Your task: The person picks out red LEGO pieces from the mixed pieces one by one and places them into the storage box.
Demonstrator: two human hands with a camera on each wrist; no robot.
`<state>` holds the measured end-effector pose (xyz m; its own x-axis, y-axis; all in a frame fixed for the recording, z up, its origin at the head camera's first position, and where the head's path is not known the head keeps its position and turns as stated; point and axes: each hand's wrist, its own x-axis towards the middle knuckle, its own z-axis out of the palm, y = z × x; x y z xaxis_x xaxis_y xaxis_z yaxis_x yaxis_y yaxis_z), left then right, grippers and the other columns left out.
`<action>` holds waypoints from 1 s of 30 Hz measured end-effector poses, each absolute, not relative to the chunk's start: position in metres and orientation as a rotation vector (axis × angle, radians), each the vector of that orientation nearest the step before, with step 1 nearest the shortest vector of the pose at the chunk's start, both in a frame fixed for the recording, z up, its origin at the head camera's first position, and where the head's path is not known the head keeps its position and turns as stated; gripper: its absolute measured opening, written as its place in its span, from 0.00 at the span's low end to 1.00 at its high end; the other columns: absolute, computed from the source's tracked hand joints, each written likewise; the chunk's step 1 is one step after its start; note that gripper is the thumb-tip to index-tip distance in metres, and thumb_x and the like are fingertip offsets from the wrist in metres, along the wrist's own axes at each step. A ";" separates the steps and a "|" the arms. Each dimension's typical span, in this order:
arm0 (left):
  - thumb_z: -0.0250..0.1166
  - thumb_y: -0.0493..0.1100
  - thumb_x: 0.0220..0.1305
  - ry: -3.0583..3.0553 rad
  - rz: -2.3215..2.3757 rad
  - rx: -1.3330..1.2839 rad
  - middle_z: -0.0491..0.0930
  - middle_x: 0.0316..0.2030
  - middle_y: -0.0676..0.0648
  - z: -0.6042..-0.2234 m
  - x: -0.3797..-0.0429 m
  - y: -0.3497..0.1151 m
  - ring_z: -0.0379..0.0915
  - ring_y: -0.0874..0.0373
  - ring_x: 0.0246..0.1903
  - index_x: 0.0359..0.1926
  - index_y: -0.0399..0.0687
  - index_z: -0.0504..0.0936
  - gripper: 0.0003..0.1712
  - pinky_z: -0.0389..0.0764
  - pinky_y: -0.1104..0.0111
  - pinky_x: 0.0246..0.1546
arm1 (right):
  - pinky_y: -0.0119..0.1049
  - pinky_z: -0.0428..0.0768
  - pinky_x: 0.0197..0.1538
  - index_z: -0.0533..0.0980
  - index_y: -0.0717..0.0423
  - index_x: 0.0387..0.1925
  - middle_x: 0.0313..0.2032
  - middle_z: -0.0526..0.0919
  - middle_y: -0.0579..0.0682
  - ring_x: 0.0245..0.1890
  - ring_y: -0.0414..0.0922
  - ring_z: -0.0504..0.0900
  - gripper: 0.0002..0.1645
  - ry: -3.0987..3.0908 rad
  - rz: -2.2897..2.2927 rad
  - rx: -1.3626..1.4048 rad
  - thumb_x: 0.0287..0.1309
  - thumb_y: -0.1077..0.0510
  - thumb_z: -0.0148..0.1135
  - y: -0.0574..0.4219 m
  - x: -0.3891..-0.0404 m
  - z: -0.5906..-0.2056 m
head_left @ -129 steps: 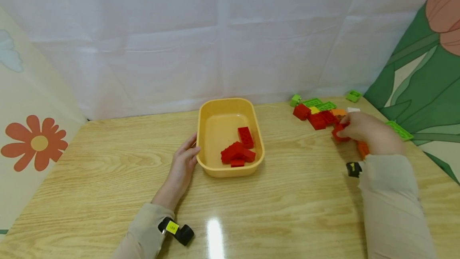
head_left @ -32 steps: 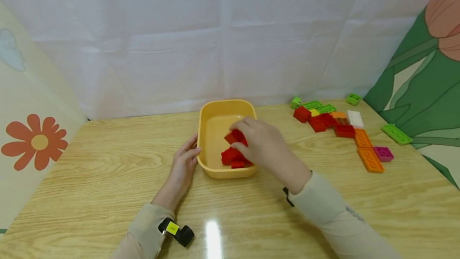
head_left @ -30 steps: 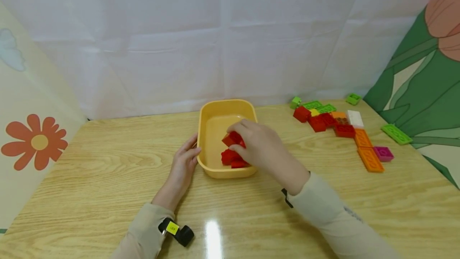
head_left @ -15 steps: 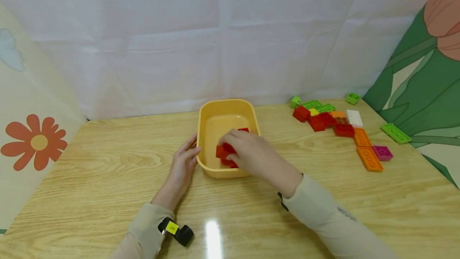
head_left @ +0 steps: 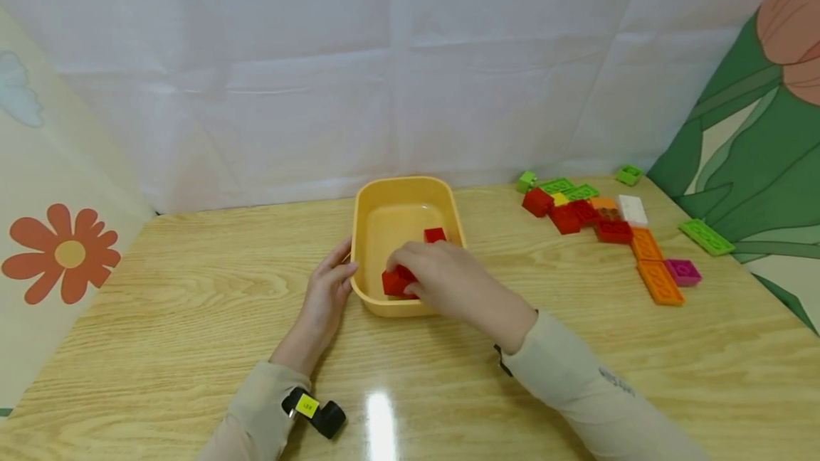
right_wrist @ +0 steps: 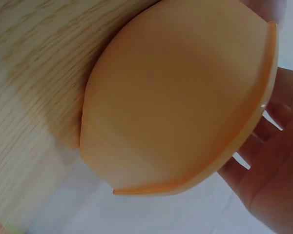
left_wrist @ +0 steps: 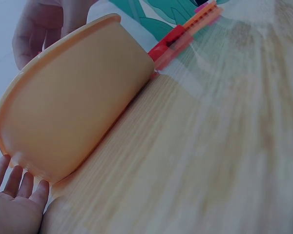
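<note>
A yellow plastic tub (head_left: pixel 367 233) stands on the wooden table, with several red toy bricks inside. My right hand (head_left: pixel 442 279) reaches over its right wall and pinches a red brick (head_left: pixel 393 283) low at the near end, among other red pieces that it partly hides. Another red brick (head_left: pixel 434 235) shows just beyond the knuckles. On the tub's left side my left hand (head_left: pixel 325 297) lays its fairly straight fingers (left_wrist: pixel 27 185) against the outer wall, the thumb at the rim. Seen from the right wrist, the tub's wall hides the right fingertips and the brick.
Toward the back right lie loose toy bricks: red ones (head_left: pixel 565 219), green plates (head_left: pixel 706 236), orange plates (head_left: pixel 660 283), a white brick (head_left: pixel 632 210) and a magenta brick (head_left: pixel 682 273). A white cloth (head_left: pixel 275 77) hangs behind the table.
Earlier my right hand picked a red brick from the loose pile. It carried this into the tub, then lowered it leftward and nearer. The left hand stays at the tub's side.
</note>
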<state>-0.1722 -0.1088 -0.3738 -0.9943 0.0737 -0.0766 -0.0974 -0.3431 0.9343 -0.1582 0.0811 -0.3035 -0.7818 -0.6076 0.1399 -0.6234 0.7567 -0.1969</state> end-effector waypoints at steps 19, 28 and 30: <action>0.47 0.31 0.64 1.744 2.482 -0.029 0.56 0.72 0.41 -0.374 -0.172 -0.109 0.56 0.53 0.66 0.71 0.38 0.55 0.33 0.72 0.82 0.52 | 0.42 0.80 0.52 0.79 0.48 0.45 0.44 0.85 0.46 0.43 0.42 0.79 0.19 -2.853 0.284 1.068 0.48 0.57 0.68 0.079 -0.158 -0.307; 0.47 0.31 0.64 1.751 2.476 -0.025 0.55 0.72 0.41 -0.374 -0.172 -0.109 0.56 0.52 0.66 0.71 0.37 0.55 0.33 0.72 0.82 0.52 | 0.42 0.80 0.51 0.79 0.48 0.44 0.43 0.85 0.45 0.43 0.42 0.79 0.18 -2.821 0.287 1.081 0.48 0.57 0.68 0.080 -0.157 -0.306; 0.47 0.31 0.64 1.750 2.476 -0.027 0.55 0.72 0.41 -0.375 -0.172 -0.109 0.56 0.52 0.66 0.71 0.37 0.55 0.33 0.72 0.82 0.52 | 0.42 0.80 0.51 0.79 0.49 0.44 0.43 0.85 0.46 0.43 0.42 0.79 0.18 -2.819 0.275 1.078 0.48 0.57 0.68 0.080 -0.156 -0.305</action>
